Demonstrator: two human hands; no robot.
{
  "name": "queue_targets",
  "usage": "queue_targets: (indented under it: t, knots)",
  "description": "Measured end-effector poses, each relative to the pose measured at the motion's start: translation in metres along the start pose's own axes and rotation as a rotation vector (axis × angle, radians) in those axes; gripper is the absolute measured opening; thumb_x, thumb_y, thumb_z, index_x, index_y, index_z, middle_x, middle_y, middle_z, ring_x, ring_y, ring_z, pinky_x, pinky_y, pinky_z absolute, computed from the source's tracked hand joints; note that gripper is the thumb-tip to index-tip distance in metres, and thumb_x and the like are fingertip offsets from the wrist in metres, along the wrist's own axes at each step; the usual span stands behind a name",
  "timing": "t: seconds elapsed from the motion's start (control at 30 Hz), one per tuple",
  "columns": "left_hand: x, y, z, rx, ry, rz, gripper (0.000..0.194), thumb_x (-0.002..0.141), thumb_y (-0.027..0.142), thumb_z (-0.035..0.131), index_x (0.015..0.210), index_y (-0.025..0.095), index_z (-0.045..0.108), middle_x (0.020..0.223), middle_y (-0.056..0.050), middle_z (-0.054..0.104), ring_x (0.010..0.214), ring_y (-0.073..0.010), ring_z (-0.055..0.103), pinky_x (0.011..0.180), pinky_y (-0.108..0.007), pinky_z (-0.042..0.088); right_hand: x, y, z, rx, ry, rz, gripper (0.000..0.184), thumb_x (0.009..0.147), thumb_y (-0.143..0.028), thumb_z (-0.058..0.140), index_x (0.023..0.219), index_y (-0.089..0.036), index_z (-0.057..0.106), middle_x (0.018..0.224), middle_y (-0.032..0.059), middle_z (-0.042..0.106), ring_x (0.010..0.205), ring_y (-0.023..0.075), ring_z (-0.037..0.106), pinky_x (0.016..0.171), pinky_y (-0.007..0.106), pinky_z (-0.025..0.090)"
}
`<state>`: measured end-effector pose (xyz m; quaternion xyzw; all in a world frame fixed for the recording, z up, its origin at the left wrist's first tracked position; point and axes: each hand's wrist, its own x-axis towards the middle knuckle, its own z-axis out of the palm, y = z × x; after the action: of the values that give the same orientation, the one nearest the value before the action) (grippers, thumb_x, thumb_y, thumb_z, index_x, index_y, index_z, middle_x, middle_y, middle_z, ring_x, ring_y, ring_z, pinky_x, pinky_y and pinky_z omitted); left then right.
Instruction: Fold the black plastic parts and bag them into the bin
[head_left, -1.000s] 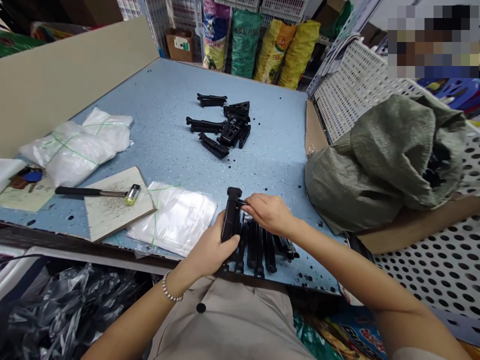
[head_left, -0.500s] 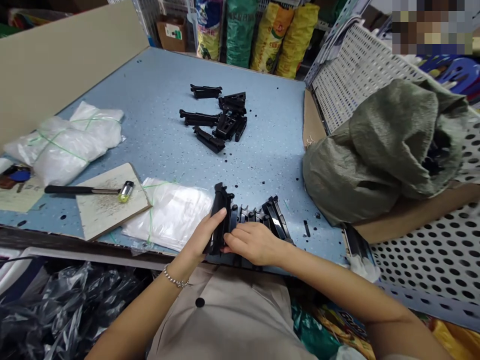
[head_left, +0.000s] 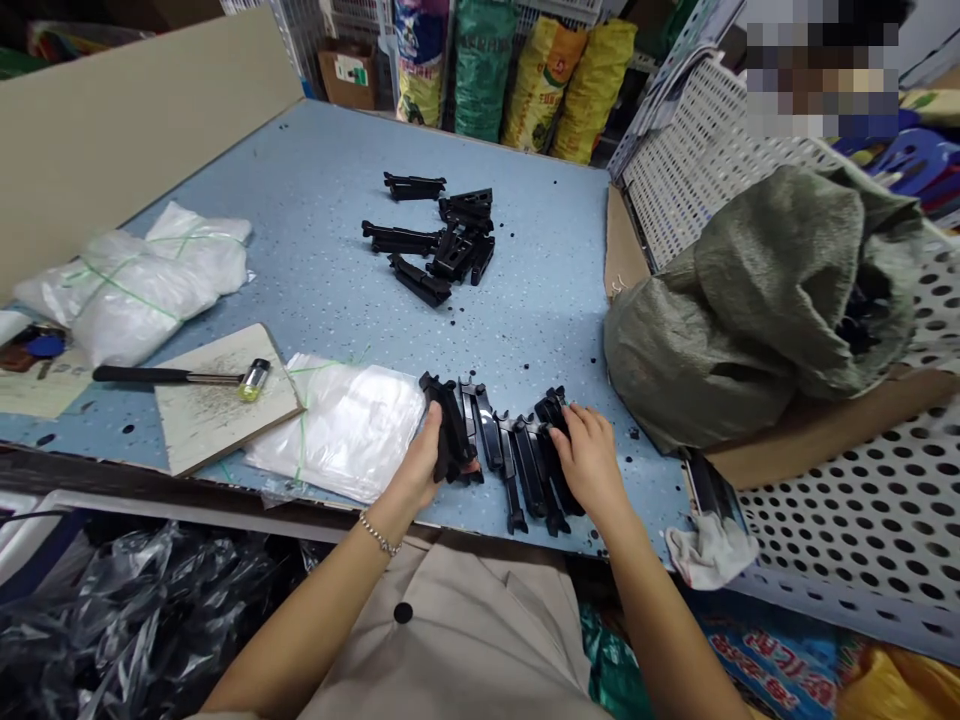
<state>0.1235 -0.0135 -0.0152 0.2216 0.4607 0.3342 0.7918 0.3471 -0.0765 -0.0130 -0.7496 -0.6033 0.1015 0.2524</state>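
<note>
My left hand (head_left: 417, 465) is wrapped round a small bundle of long black plastic parts (head_left: 450, 430) at the table's front edge. To its right, several more such parts (head_left: 529, 465) lie side by side in a row. My right hand (head_left: 596, 458) is at the row's right end, its thumb and fingers closed on a black plastic part (head_left: 553, 408). Part of that piece is hidden under my fingers. Farther back on the blue table (head_left: 322, 290), a loose pile of similar black parts (head_left: 454, 245) lies in the middle.
At left, a hammer (head_left: 184, 376) rests across a board (head_left: 225, 425), beside flat clear plastic bags (head_left: 345, 420) and wrapped plastic bundles (head_left: 142, 285). A grey-green sack (head_left: 720, 310) leans at right against a perforated white basket (head_left: 862, 540). A cloth (head_left: 712, 552) hangs at the front edge.
My right hand has moved right, away from my left hand, to the row's end. The parts between are now in plain view. My left hand has tilted slightly, still holding black parts.
</note>
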Motion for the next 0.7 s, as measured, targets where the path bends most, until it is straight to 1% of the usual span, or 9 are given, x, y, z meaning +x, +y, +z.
queue_targets:
  t: [0.07, 0.13, 0.2, 0.3, 0.37, 0.47, 0.53, 0.6, 0.7]
  knots:
    - [-0.005, -0.002, 0.001, -0.005, 0.022, 0.075, 0.067, 0.077, 0.076, 0.048, 0.102, 0.016, 0.063, 0.071, -0.008, 0.068, 0.076, -0.0254, 0.068, 0.069, -0.037, 0.056, -0.005, -0.026, -0.01, 0.184, -0.082, -0.005, 0.048, 0.094, -0.045, 0.044, 0.133, -0.019, 0.052, 0.135, 0.0159, 0.053, 0.129, 0.032, 0.044, 0.106, 0.053, 0.037]
    - [-0.014, -0.004, 0.002, 0.05, 0.053, 0.183, 0.068, 0.079, 0.073, 0.048, 0.113, 0.015, 0.059, 0.089, -0.012, 0.071, 0.094, -0.0276, 0.067, 0.081, -0.038, 0.054, -0.014, -0.056, -0.01, 0.437, -0.278, -0.024, 0.052, 0.092, -0.045, 0.048, 0.14, -0.024, 0.044, 0.138, 0.0125, 0.052, 0.123, 0.0278, 0.053, 0.101, 0.046, 0.045]
    - [-0.024, -0.005, 0.0, 0.153, 0.096, 0.298, 0.067, 0.083, 0.069, 0.047, 0.122, 0.015, 0.053, 0.11, -0.013, 0.067, 0.11, -0.0275, 0.06, 0.093, -0.038, 0.049, -0.023, -0.084, -0.001, 0.596, -0.427, -0.007, 0.063, 0.086, -0.044, 0.059, 0.143, -0.026, 0.04, 0.138, 0.0112, 0.053, 0.118, 0.0274, 0.057, 0.095, 0.042, 0.049]
    - [-0.037, 0.001, -0.013, 0.404, 0.105, 0.433, 0.057, 0.092, 0.061, 0.038, 0.13, 0.019, 0.044, 0.129, -0.013, 0.056, 0.122, -0.0241, 0.052, 0.102, -0.038, 0.041, -0.028, -0.106, 0.022, 0.733, -0.469, 0.112, 0.061, 0.074, -0.039, 0.072, 0.131, -0.023, 0.054, 0.123, 0.0096, 0.064, 0.107, 0.028, 0.063, 0.088, 0.04, 0.051]
    - [-0.041, 0.009, -0.03, 0.646, 0.121, 0.542, 0.05, 0.094, 0.055, 0.036, 0.128, 0.019, 0.044, 0.127, -0.014, 0.054, 0.116, -0.0235, 0.053, 0.099, -0.039, 0.043, -0.024, -0.109, 0.034, 0.876, -0.486, 0.226, 0.051, 0.071, -0.036, 0.075, 0.118, -0.02, 0.061, 0.106, 0.0074, 0.07, 0.092, 0.025, 0.067, 0.08, 0.037, 0.053]
    - [-0.039, 0.022, -0.059, 1.067, 0.358, 0.735, 0.039, 0.088, 0.047, 0.054, 0.111, 0.015, 0.054, 0.113, -0.015, 0.056, 0.107, -0.0286, 0.053, 0.093, -0.045, 0.043, -0.015, -0.109, 0.043, 1.112, -0.523, 0.375, 0.047, 0.069, -0.037, 0.078, 0.109, -0.018, 0.063, 0.093, 0.0062, 0.073, 0.081, 0.0216, 0.068, 0.075, 0.034, 0.052]
    - [-0.033, 0.03, -0.075, 1.243, 0.478, 0.777, 0.024, 0.083, 0.037, 0.061, 0.094, 0.016, 0.059, 0.101, -0.013, 0.058, 0.101, -0.03, 0.053, 0.09, -0.044, 0.042, -0.01, -0.113, 0.045, 1.257, -0.522, 0.435, 0.043, 0.07, -0.039, 0.077, 0.105, -0.017, 0.065, 0.094, 0.0073, 0.073, 0.084, 0.0214, 0.068, 0.076, 0.033, 0.052]
    - [-0.025, 0.037, -0.087, 1.201, 0.432, 0.734, 0.011, 0.083, 0.028, 0.06, 0.078, 0.018, 0.06, 0.087, -0.01, 0.059, 0.089, -0.0261, 0.055, 0.082, -0.039, 0.043, -0.007, -0.118, 0.045, 1.363, -0.499, 0.47, 0.04, 0.07, -0.039, 0.078, 0.102, -0.017, 0.067, 0.097, 0.0083, 0.073, 0.088, 0.0217, 0.068, 0.077, 0.033, 0.052]
    - [-0.016, 0.05, -0.101, 0.979, 0.331, 0.656, 0.017, 0.08, 0.024, 0.061, 0.064, 0.019, 0.059, 0.071, -0.004, 0.057, 0.069, -0.018, 0.053, 0.068, -0.031, 0.041, -0.005, -0.125, 0.045, 1.444, -0.49, 0.51, 0.038, 0.07, -0.037, 0.079, 0.1, -0.016, 0.069, 0.101, 0.0096, 0.072, 0.089, 0.0212, 0.068, 0.076, 0.031, 0.053]
